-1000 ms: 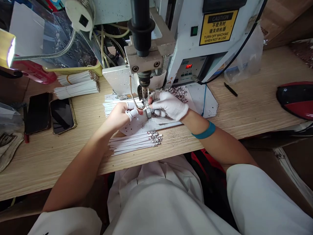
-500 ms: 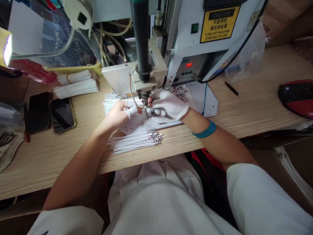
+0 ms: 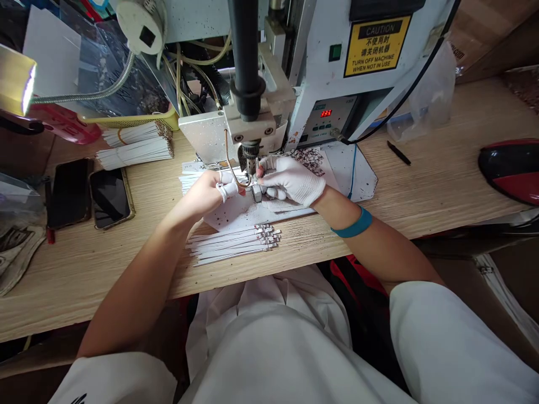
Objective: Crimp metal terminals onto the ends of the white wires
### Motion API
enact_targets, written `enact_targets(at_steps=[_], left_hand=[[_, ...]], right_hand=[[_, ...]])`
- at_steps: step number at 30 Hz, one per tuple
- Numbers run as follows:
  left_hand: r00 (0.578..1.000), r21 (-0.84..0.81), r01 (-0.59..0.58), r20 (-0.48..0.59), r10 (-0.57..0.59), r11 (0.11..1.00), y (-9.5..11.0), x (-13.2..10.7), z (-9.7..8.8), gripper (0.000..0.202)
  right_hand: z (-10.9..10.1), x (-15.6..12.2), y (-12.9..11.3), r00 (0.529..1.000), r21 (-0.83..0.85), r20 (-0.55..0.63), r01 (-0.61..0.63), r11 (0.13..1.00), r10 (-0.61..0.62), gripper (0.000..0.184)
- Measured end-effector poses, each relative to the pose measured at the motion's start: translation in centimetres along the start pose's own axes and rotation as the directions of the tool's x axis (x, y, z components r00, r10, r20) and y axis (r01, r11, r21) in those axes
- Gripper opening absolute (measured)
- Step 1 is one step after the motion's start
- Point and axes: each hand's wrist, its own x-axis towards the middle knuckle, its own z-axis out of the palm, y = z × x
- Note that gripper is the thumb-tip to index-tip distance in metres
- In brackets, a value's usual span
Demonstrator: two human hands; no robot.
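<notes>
**A:** What have the hands got?

**B:** The left hand (image 3: 205, 192) is bare apart from white finger cots, and it's curled over a fan of white strips (image 3: 196, 182) that run out from under the palm. The right hand (image 3: 290, 179), in a white glove with cut-off fingertips, is closed with its fingers on a small silver block (image 3: 256, 194). Neither hand is open.

**A:** Where's that block?

**B:** Between the two hands, near the middle of the worktop's back half, just below the tip of a vertical black ram (image 3: 248, 84) on a bench machine (image 3: 324, 73). A curved copper tube (image 3: 229, 163) comes down beside the tip. Under the hands lies a speckled white sheet (image 3: 236, 216).

**A:** And around them?

**B:** A neat batch of white strips with metal-tabbed ends (image 3: 233, 245) lies on the worktop (image 3: 425, 191) toward the front edge, just below the hands. Two banded bundles of strips (image 3: 135, 147) sit further left, near the back. Two smartphones (image 3: 110, 197) lie by the left edge, under a glowing lamp head (image 3: 17, 84).

**A:** Anything on the right?

**B:** A small black pen-like tool (image 3: 398, 152) near the back edge, and a red-and-black object (image 3: 509, 171) by the right edge. A teal band (image 3: 351, 223) circles the right wrist. The machine's yellow caution label (image 3: 376, 46) says to turn it off when not in use.
</notes>
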Motion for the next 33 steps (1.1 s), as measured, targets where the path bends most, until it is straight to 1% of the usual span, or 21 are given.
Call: enact_targets(at_steps=[4, 6, 7, 8, 9, 10, 11, 13, 14, 15, 16, 18, 20, 22, 23, 25, 28, 30, 31, 32, 33], left_hand=[[1.0, 0.01, 0.025, -0.001, -0.025, 1.0, -0.1, 0.0, -0.2, 0.026], [0.998, 0.012, 0.058, 0.02, -0.058, 0.998, -0.2, -0.3, -0.7, 0.026], [0.997, 0.025, 0.065, 0.046, -0.067, 0.998, -0.3, -0.6, -0.9, 0.026], [0.994, 0.052, 0.063, 0.085, -0.067, 0.997, -0.4, -0.9, -1.2, 0.026], [0.989, 0.09, 0.048, 0.135, -0.06, 0.995, -0.4, -1.2, -1.4, 0.025], [0.981, 0.139, 0.024, 0.188, -0.05, 0.99, -0.3, -1.5, -1.6, 0.025], [0.97, 0.2, 0.0, 0.237, -0.048, 0.98, -0.2, -1.9, -1.7, 0.023], [0.954, 0.342, -0.029, 0.291, -0.076, 0.939, 0.1, -2.5, -1.5, 0.02], [0.954, 0.401, -0.038, 0.286, -0.086, 0.915, 0.3, -2.7, -1.4, 0.02], [0.963, 0.45, -0.048, 0.257, -0.078, 0.892, 0.4, -2.8, -1.1, 0.02], [0.977, 0.488, -0.065, 0.21, -0.045, 0.87, 0.4, -2.8, -0.9, 0.02], [0.993, 0.559, -0.117, 0.077, 0.089, 0.821, 0.2, -2.5, -0.4, 0.023], [0.971, 0.658, -0.162, -0.026, 0.237, 0.735, -0.5, -2.0, 0.1, 0.027], [0.946, 0.754, -0.177, -0.048, 0.321, 0.633, -1.1, -1.5, 0.6, 0.03], [0.941, 0.793, -0.177, -0.037, 0.336, 0.582, -1.3, -1.3, 0.8, 0.031], [0.946, 0.857, -0.17, 0.004, 0.323, 0.486, -1.2, -1.3, 1.2, 0.032], [0.967, 0.919, -0.154, 0.063, 0.248, 0.364, -0.3, -1.5, 1.8, 0.032], [0.974, 0.938, -0.147, 0.082, 0.209, 0.313, 0.1, -1.7, 2.0, 0.031], [0.974, 0.942, -0.148, 0.086, 0.209, 0.301, 0.2, -1.8, 2.1, 0.031], [0.971, 0.943, -0.151, 0.084, 0.225, 0.298, 0.1, -1.8, 2.0, 0.03], [0.965, 0.938, -0.154, 0.075, 0.251, 0.31, -0.1, -1.7, 2.0, 0.029]], right_hand=[[-0.3, -0.2, -0.4, 0.999, -0.091, 0.002, 0.036, 0.995, -0.036, 0.013], [-1.2, -0.5, -1.2, 0.995, -0.217, -0.034, 0.079, 0.973, -0.089, 0.012], [-2.0, -0.7, -1.7, 0.988, -0.31, -0.072, 0.111, 0.944, -0.14, 0.012], [-2.8, -1.0, -2.3, 0.972, -0.421, -0.111, 0.142, 0.896, -0.206, 0.011], [-3.6, -1.3, -2.7, 0.949, -0.539, -0.137, 0.17, 0.825, -0.285, 0.01], [-4.4, -1.5, -3.1, 0.932, -0.645, -0.13, 0.179, 0.743, -0.338, 0.01], [-5.1, -1.7, -3.4, 0.93, -0.727, -0.098, 0.177, 0.663, -0.355, 0.011], [-5.8, -1.9, -3.6, 0.948, -0.825, -0.022, 0.163, 0.541, -0.319, 0.012], [-5.9, -1.8, -3.5, 0.958, -0.85, 0.006, 0.156, 0.503, -0.287, 0.013], [-5.9, -1.7, -3.3, 0.965, -0.868, 0.022, 0.148, 0.474, -0.261, 0.014], [-5.7, -1.6, -3.1, 0.97, -0.884, 0.029, 0.138, 0.447, -0.242, 0.015], [-5.3, -1.1, -2.5, 0.975, -0.917, 0.034, 0.118, 0.381, -0.22, 0.015], [-4.9, -0.8, -2.0, 0.977, -0.949, 0.038, 0.101, 0.3, -0.209, 0.013], [-4.6, -0.5, -1.6, 0.972, -0.966, 0.035, 0.092, 0.241, -0.231, 0.012], [-4.6, -0.4, -1.4, 0.968, -0.969, 0.038, 0.096, 0.227, -0.248, 0.013], [-4.5, -0.3, -1.1, 0.959, -0.966, 0.06, 0.126, 0.227, -0.277, 0.014], [-4.5, -0.3, -0.9, 0.958, -0.959, 0.104, 0.168, 0.23, -0.268, 0.013], [-4.3, -0.3, -0.9, 0.961, -0.962, 0.107, 0.165, 0.217, -0.257, 0.012], [-4.2, -0.4, -1.0, 0.959, -0.963, 0.099, 0.159, 0.216, -0.264, 0.012], [-4.0, -0.4, -1.1, 0.956, -0.96, 0.083, 0.152, 0.234, -0.28, 0.011], [-3.8, -0.5, -1.2, 0.952, -0.951, 0.056, 0.142, 0.275, -0.301, 0.009]])
